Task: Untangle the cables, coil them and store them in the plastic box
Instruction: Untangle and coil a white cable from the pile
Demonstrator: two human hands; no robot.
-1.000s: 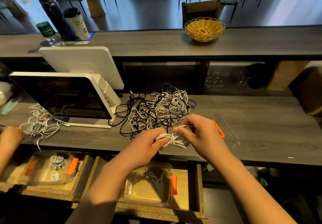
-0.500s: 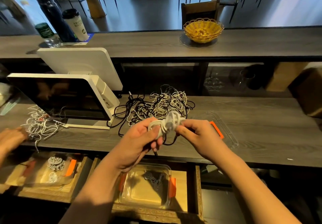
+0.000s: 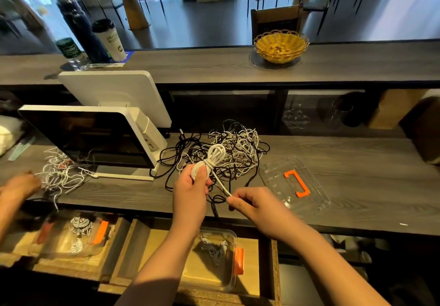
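Head view shows my left hand (image 3: 190, 188) gripping the coiled white cable (image 3: 212, 160) above the counter (image 3: 357, 163), right hand (image 3: 250, 202) pinching its tail; slack could unravel the wrap.

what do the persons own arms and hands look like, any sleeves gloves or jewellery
Both hands are bare: no gloves on the left hand or the right hand, and no rings, watch or bracelet show. Both forearms are uncovered from the wrist back towards the elbow. At the bottom edge of the head view, the left arm seems to enter a dark sleeve, too shadowed to tell its colour. No sleeve shows on the right arm.
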